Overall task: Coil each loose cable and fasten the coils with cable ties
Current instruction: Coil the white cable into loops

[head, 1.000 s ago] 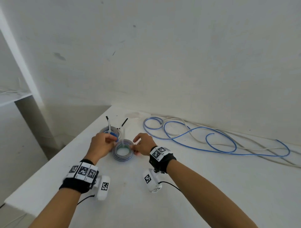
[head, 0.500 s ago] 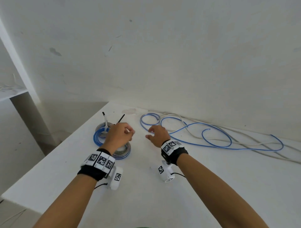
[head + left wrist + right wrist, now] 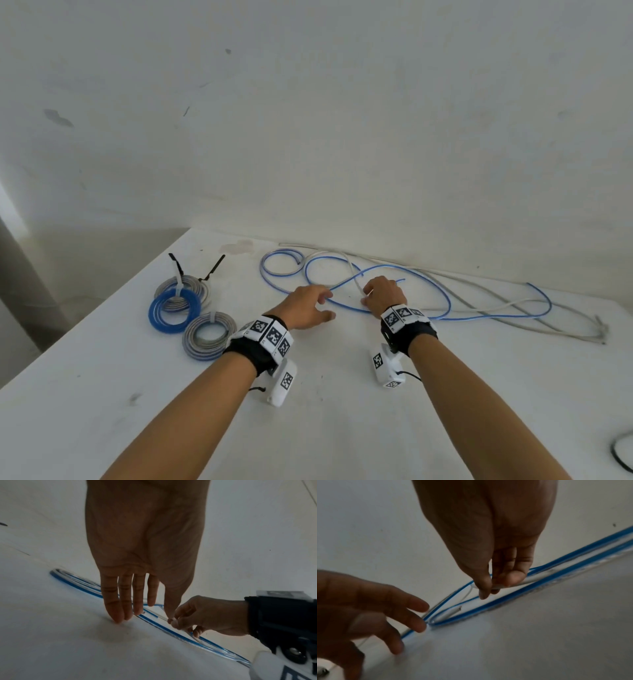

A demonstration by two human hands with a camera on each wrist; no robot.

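A white table (image 3: 342,428) stands against a plain white wall (image 3: 342,120). The right hand (image 3: 383,296) pinches a white cable (image 3: 527,580) between thumb and fingertips, just above the tabletop. The left hand (image 3: 305,308) is spread flat with straight fingers (image 3: 112,601), their tips touching the table beside a loose blue cable (image 3: 428,284) and gripping nothing. That blue cable sprawls in wide loops to the right and far side, tangled with the white one and a grey cable (image 3: 496,308). To the left lie three tied coils: a blue coil (image 3: 154,317), a grey coil (image 3: 233,327) nearer, and another grey coil (image 3: 203,289) behind.
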